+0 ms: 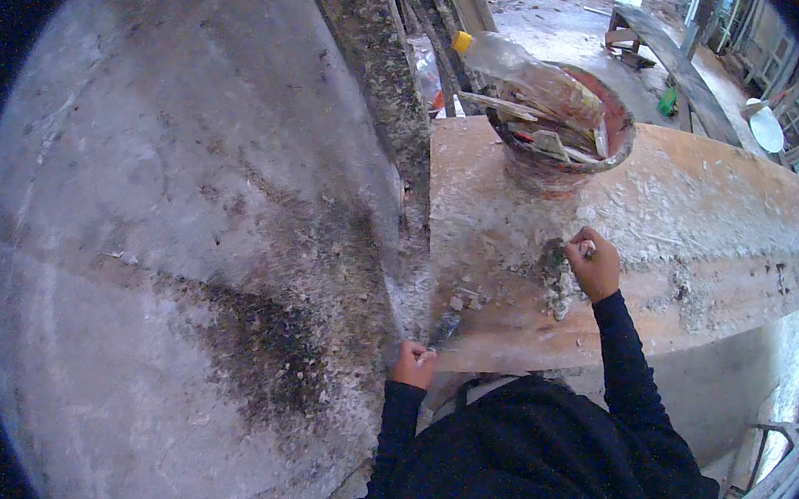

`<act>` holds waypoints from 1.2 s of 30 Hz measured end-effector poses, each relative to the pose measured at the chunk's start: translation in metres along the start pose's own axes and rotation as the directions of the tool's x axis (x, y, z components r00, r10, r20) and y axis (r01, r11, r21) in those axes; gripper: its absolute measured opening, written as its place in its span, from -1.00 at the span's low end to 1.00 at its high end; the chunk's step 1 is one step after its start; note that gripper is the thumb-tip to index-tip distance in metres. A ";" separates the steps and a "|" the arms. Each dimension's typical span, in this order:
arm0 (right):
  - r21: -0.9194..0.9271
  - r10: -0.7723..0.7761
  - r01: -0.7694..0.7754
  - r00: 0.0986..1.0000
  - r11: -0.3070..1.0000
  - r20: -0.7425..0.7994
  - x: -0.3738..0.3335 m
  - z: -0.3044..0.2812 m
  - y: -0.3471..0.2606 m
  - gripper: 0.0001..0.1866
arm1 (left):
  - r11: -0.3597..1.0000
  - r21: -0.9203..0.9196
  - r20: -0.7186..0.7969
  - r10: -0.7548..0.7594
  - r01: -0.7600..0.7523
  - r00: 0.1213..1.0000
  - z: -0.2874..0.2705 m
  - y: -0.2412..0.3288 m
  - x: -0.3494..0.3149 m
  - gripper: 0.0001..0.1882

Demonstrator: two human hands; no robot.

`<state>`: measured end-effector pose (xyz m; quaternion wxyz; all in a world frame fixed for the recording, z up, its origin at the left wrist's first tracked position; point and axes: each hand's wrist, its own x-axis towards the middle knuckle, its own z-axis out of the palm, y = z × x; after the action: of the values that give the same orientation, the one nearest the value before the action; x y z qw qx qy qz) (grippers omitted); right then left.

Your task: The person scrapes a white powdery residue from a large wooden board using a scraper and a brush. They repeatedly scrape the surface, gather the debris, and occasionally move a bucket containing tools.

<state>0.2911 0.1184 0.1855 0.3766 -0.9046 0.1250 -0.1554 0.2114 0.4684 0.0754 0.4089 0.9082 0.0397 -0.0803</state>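
Bunching the right hand [595,268] beside crumbly debris [559,286] on the wooden board [505,340]. Curling the left hand [414,367] closed by the board's near left corner, too small to tell around what. Facing a grimy bucket [555,179] of scraps [550,146] farther back on the board, with a clear yellow-capped bottle [526,70] on top.

No lettering or numbers can be read.

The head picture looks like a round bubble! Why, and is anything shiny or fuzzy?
In the head view, the fisheye lens leaves black corners and bends the edges of the orange board; a bright strip glares near the right rim; the left hand and right hand look a little soft.
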 end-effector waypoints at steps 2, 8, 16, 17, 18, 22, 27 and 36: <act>0.179 -0.078 0.084 0.996 0.980 -0.041 0.009 0.020 0.005 -0.79 | 0.998 0.034 0.058 -0.062 0.060 0.996 -0.002 0.017 0.004 -0.65; 0.417 -0.231 0.100 0.933 0.904 0.277 -0.009 0.126 -0.042 -0.83 | 0.998 0.023 -0.039 0.054 -0.053 0.998 -0.007 0.012 0.002 -0.66; 0.029 0.008 -0.013 0.986 0.999 0.168 -0.005 0.020 0.005 -0.82 | 0.995 0.043 -0.005 -0.087 0.087 0.996 -0.024 0.017 -0.007 -0.68; -0.120 -0.017 0.033 0.992 0.992 0.125 -0.004 0.007 0.012 -0.83 | 0.997 0.025 -0.009 -0.075 0.075 0.997 -0.019 0.013 -0.005 -0.68; -0.121 -0.058 0.067 0.996 0.990 0.071 -0.007 0.004 0.009 -0.83 | 0.997 0.036 -0.023 -0.066 0.066 0.998 -0.019 0.011 -0.004 -0.68; 0.277 -0.118 0.081 0.986 0.957 0.120 -0.029 0.048 -0.012 -0.78 | 0.998 0.029 -0.044 -0.062 0.063 0.997 -0.024 0.016 0.003 -0.68; 0.335 -0.196 0.075 0.919 0.939 0.343 -0.050 0.111 -0.036 -0.71 | 0.982 0.116 -0.022 -0.147 0.149 0.989 -0.038 0.009 0.007 -0.68; -0.307 -0.040 0.055 0.998 0.950 0.056 -0.016 -0.043 0.041 -0.79 | 0.983 0.161 -0.020 -0.090 0.092 0.996 -0.039 0.020 0.008 -0.71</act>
<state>0.2555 0.0685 0.1813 0.2299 -0.9586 0.1166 -0.1209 0.2262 0.4842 0.1138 0.3296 0.9361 0.0770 -0.0960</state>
